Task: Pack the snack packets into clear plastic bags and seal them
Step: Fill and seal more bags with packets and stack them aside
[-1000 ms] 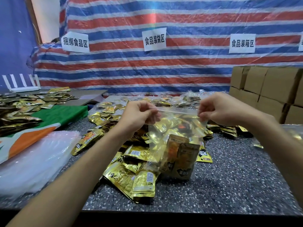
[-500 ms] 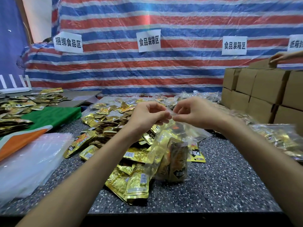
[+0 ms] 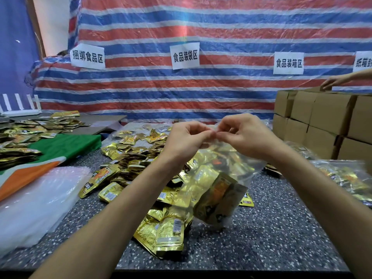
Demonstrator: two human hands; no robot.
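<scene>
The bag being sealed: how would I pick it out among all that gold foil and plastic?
Find the dark speckled table before the striped tarp. Above its middle, the left hand and right hand pinch the top of one clear bag of gold packets. Unlike the filled bags lying at the right edge, it alone is held by its top.

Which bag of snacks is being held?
The middle bag, pinched at its top by the left hand and right hand. The other filled bag lies untouched on the table at right.
</scene>
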